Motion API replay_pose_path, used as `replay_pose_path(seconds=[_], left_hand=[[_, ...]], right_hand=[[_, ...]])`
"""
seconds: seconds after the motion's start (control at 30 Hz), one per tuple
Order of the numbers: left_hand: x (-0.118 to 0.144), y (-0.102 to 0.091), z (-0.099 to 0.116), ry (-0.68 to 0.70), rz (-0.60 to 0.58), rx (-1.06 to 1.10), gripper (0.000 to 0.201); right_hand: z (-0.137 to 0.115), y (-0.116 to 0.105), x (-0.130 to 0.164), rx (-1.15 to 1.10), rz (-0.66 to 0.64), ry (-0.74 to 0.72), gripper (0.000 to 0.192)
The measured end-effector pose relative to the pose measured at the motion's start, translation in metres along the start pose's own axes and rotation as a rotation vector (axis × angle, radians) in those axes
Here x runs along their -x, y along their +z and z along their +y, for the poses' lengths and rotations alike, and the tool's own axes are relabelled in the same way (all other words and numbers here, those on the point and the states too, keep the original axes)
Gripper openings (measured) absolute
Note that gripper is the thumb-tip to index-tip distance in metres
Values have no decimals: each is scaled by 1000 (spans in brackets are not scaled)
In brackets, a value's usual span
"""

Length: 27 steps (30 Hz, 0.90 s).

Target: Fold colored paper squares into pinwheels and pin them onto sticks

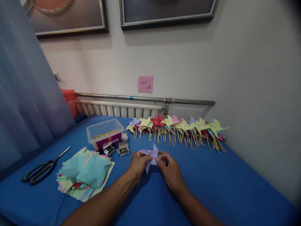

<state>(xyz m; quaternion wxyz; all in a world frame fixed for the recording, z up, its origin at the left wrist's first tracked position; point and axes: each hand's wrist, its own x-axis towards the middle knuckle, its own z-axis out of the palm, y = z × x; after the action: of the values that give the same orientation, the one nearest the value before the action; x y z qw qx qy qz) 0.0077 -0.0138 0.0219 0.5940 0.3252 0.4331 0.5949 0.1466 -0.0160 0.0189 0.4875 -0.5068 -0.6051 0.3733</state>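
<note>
A lilac paper pinwheel (151, 153), partly folded, lies between both hands over the blue table (223, 185). My left hand (139, 164) pinches its left side with the fingertips. My right hand (171, 171) grips its right side, fingers curled onto the paper's middle. The lower part of the paper is hidden behind my fingers.
A row of finished pinwheels on sticks (178, 127) lies along the back. A clear box of sticks (105, 133) and two small open boxes of pins (123, 149) sit left of the hands. A stack of coloured paper squares (86, 174) and black scissors (41, 169) lie further left.
</note>
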Motion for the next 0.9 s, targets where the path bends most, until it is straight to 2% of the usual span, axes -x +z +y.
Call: replay_pose_path(seconds=[0.07,0.13,0.23,0.43,0.77,0.9], left_hand=[[0,0,0,-14,-51,-6,24],[2,1,1,-26,-96,-31,25],[5,2,0,-16,-116,-110,23],[3,2,-3,-10,-136,-227,23],[2,0,-2,-32,-167,-217,22],[1,1,-2,-22,-133,-240,21]], right_hand=[[0,-2,-3,-160,-10,76,35],[4,-3,-6,-318,-77,151,47],[13,-3,-10,-427,-174,222,52],[17,-2,-9,-360,-139,242,52],[16,-1,-9,-310,-91,220,43],[13,-1,-7,-285,-62,199,42]])
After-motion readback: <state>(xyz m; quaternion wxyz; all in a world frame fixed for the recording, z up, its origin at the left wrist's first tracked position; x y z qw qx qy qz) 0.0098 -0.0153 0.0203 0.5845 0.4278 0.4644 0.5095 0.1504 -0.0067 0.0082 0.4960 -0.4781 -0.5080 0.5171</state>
